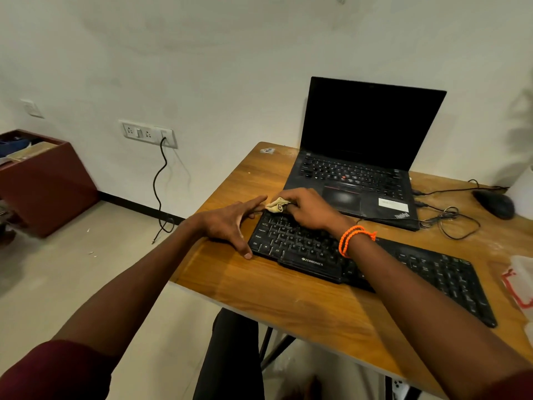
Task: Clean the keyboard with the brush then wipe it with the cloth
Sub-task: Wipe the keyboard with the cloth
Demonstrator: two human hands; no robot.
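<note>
Black Zebronics keyboard point(375, 264): lies flat and slantwise on the wooden table point(288, 307), its left end near the table's left edge, its right end running toward the lower right. Beige cloth point(277, 205): bunched, pressed on the keyboard's far left corner, just in front of the laptop. Right hand point(310, 210): fingers curled around the cloth, gripping it against the top row of keys; forearm crosses over the middle of the keyboard; two loops of orange cord bracelet point(353, 239) on the wrist. Left hand point(230, 222): fingers straight and spread, holding nothing; thumb tip touches the keyboard's near left corner, index finger reaches along the far left corner beside the cloth, palm on the table against the keyboard's left end. Black ThinkPad laptop point(360, 157): open, screen dark, standing behind the keyboard. Black mouse point(494, 202): on the table right of the laptop, with thin black cables point(450, 220) looped between them. Clear plastic packet with red trim point(519, 281): at the table's right edge, partly cut off. White wall socket panel point(147, 133): a black cord point(158, 186) hangs from it to the floor. Dark red box point(46, 180): on the floor at left, open top, contents unclear. Brush: not identifiable in the view.
</note>
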